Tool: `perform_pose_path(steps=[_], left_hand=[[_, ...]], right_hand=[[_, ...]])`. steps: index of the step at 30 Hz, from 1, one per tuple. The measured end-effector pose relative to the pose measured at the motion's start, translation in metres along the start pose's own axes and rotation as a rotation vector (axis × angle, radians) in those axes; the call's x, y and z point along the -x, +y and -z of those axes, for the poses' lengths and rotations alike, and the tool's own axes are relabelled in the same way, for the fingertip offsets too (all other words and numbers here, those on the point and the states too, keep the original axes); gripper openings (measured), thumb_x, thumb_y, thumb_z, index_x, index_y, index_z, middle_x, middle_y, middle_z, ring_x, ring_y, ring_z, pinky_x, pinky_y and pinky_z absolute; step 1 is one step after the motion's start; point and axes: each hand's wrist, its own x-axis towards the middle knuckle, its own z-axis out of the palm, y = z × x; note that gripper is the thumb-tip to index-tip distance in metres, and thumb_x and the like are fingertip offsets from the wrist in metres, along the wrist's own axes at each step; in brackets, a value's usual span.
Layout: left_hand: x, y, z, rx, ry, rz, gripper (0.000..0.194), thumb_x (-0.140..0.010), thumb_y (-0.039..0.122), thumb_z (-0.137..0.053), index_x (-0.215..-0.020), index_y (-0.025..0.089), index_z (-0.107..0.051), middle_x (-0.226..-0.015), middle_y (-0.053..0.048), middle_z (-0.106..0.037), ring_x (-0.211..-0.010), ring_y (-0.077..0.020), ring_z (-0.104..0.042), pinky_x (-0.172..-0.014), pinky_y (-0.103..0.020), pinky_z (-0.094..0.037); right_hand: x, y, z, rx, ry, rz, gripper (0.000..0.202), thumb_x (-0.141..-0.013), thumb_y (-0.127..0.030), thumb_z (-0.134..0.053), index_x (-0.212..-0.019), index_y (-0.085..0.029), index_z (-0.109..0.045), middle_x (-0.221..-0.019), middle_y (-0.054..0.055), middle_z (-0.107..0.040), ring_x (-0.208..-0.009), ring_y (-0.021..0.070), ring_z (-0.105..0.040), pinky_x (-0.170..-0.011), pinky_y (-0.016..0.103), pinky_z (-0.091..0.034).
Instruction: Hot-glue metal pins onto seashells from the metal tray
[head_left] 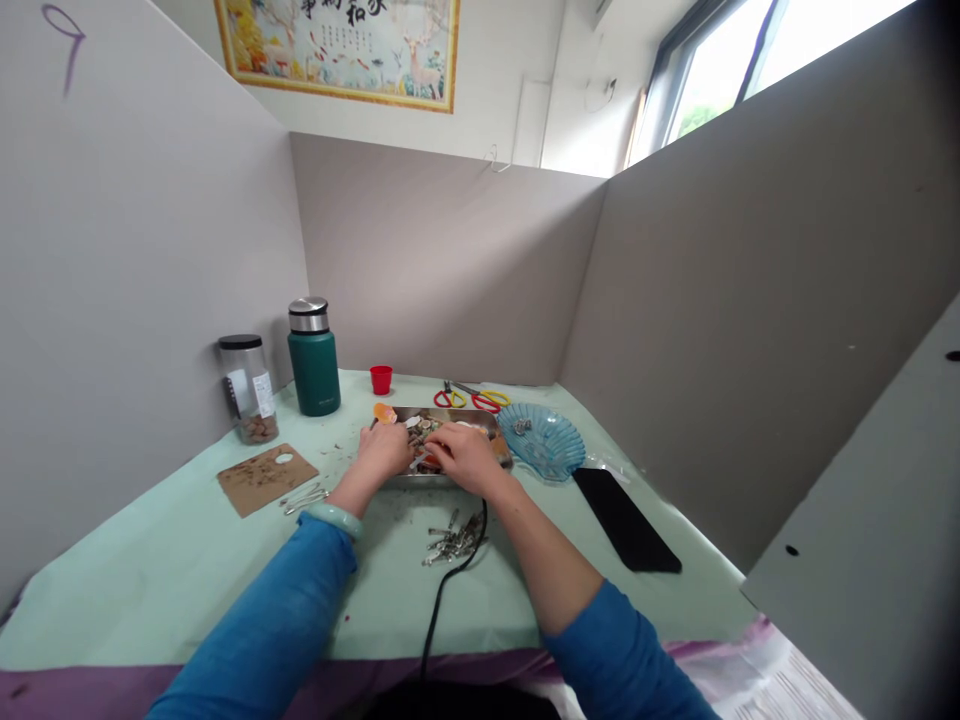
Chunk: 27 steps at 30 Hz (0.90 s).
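A shallow metal tray (424, 482) holds a jumble of small brown, white and orange pieces. My left hand (384, 452) is at its left end, the fingers curled down among the pieces; what they hold, if anything, is hidden. From the right, my right hand (466, 456) reaches over the tray, thumb and fingers drawn together near a small whitish piece. What lies in that pinch is too small to name. An orange piece (385, 413) rests at the tray's back left corner. In front of the tray lies a pile of small metal clips (454, 540).
A black cord (436, 600) runs toward me past the pile. On the left are brown cardboard (266, 478), a clear jar (251, 400) and a green bottle (314, 360). Behind stand a red cup (381, 380) and scissors (487, 401); right, a blue dish (551, 445) and black slab (626, 520).
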Motion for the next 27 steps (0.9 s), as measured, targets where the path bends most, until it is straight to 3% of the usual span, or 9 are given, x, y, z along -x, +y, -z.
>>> perform_pose_path(steps=[6, 9, 11, 14, 19, 27], left_hand=[[0.001, -0.003, 0.003, 0.053, 0.024, -0.042, 0.028, -0.084, 0.028, -0.043, -0.100, 0.017, -0.064, -0.099, -0.016, -0.069, -0.098, -0.0302, -0.063, -0.081, -0.038, -0.043], [0.004, -0.005, 0.008, 0.064, 0.086, -0.111, 0.028, -0.086, 0.033, -0.044, -0.094, 0.019, -0.066, -0.094, -0.014, -0.070, -0.094, -0.0290, -0.064, -0.079, -0.036, -0.043], [0.006, -0.005, 0.011, 0.076, 0.115, -0.178, 0.025, -0.085, 0.033, -0.046, -0.093, 0.020, -0.067, -0.092, -0.012, -0.070, -0.091, -0.0271, -0.064, -0.078, -0.034, -0.043], [0.010, -0.004, 0.015, 0.076, 0.131, -0.280, 0.024, -0.086, 0.031, -0.047, -0.089, 0.021, -0.068, -0.090, -0.010, -0.071, -0.090, -0.0256, -0.064, -0.078, -0.033, -0.042], [0.013, -0.005, 0.018, -0.008, 0.127, -0.293, 0.028, -0.086, 0.036, -0.047, -0.080, 0.019, -0.068, -0.084, -0.013, -0.071, -0.089, -0.0283, -0.064, -0.079, -0.036, -0.041], [0.012, -0.014, 0.014, 0.021, 0.077, -0.242, 0.027, -0.081, 0.043, -0.051, -0.076, 0.022, -0.068, -0.077, -0.008, -0.069, -0.079, -0.0245, -0.063, -0.068, -0.031, -0.041]], right_hand=[[0.000, 0.000, -0.001, 0.010, -0.006, -0.025, 0.021, -0.092, -0.028, -0.049, -0.088, -0.022, -0.069, -0.088, 0.003, -0.065, -0.078, 0.0145, -0.058, -0.071, 0.025, -0.040], [-0.002, -0.001, -0.001, -0.001, 0.047, -0.043, 0.018, -0.090, -0.026, -0.052, -0.101, -0.023, -0.066, -0.098, 0.005, -0.064, -0.091, 0.0174, -0.057, -0.077, 0.028, -0.042], [-0.003, -0.002, 0.000, 0.006, 0.078, -0.034, 0.027, -0.087, -0.022, -0.056, -0.113, -0.023, -0.061, -0.111, 0.007, -0.061, -0.104, 0.0204, -0.052, -0.084, 0.032, -0.042], [-0.005, -0.005, -0.001, 0.075, 0.022, -0.014, 0.035, -0.085, -0.020, -0.057, -0.120, -0.021, -0.056, -0.118, 0.010, -0.058, -0.109, 0.0235, -0.048, -0.089, 0.037, -0.040], [-0.005, -0.007, -0.003, 0.212, -0.111, -0.026, 0.020, -0.090, -0.024, -0.051, -0.106, -0.020, -0.062, -0.100, 0.010, -0.066, -0.096, 0.0234, -0.053, -0.082, 0.036, -0.039], [-0.003, -0.005, -0.004, 0.192, -0.083, -0.035, 0.017, -0.089, -0.023, -0.052, -0.099, -0.024, -0.066, -0.096, 0.007, -0.067, -0.093, 0.0208, -0.056, -0.079, 0.031, -0.040]])
